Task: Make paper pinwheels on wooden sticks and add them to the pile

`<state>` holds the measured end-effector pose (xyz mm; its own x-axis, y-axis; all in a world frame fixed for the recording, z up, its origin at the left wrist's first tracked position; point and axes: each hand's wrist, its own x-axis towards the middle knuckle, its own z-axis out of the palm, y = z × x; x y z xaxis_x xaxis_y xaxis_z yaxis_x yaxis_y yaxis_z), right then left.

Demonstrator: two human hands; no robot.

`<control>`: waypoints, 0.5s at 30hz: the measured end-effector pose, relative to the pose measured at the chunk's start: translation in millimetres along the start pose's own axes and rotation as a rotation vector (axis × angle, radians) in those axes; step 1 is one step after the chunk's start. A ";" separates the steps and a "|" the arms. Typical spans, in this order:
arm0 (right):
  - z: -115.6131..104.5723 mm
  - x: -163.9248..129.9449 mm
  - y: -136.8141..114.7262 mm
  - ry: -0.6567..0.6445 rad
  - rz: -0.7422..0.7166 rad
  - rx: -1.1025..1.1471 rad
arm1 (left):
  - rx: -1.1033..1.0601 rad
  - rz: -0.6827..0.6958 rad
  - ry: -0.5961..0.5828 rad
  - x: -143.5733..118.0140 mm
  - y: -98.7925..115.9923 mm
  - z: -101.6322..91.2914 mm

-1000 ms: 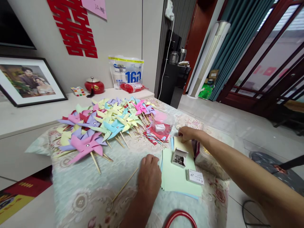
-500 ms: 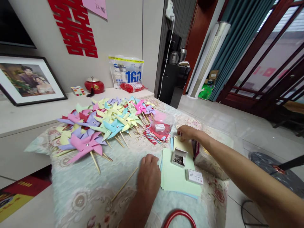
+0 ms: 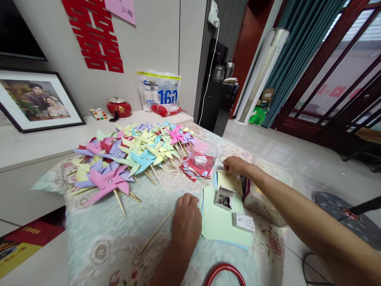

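Low in the middle of the frame, the left hand [image 3: 187, 222] lies palm down on the patterned tablecloth [image 3: 98, 238], fingers loosely spread and holding nothing, its fingertips just beside the left edge of a stack of pale green paper [image 3: 222, 222]. A bare wooden stick [image 3: 156, 231] lies on the cloth just left of that hand. Right of centre, the right hand [image 3: 235, 166] reaches across the frame and pinches the far corner of a yellow sheet [image 3: 229, 182] that lies at the top of the stack, fingers closed on its edge. On the green paper sit a small open box of metal pins [image 3: 224, 197] and a closed white box [image 3: 244, 221] with print too small to read. Past the yellow sheet stands a clear tub [image 3: 203, 155] over red paper. A heap of paper pinwheels [image 3: 131, 157] on sticks fills the left half of the cloth. On the shelf at the upper middle stands a plastic pack [image 3: 158, 89] with large digits "160" in white on blue, a red jar [image 3: 118, 107] to its left, and a red paper cutout [image 3: 95, 33] on the wall above.
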<state>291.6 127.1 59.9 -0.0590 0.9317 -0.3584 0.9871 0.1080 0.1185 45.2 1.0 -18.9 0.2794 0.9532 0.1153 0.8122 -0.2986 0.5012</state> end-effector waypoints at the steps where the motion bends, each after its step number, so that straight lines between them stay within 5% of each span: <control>1: 0.4 0.5 0.6 0.007 -0.004 0.000 | 0.001 0.005 0.001 0.0 -0.3 0.0; 15: -4.1 -5.3 0.1 0.014 -0.014 0.013 | 0.018 0.010 -0.011 -0.7 -1.0 -1.1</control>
<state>291.4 123.6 65.6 -0.0749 0.9349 -0.3469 0.9880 0.1167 0.1012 43.6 0.7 -18.5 0.2932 0.9496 0.1104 0.8182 -0.3090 0.4848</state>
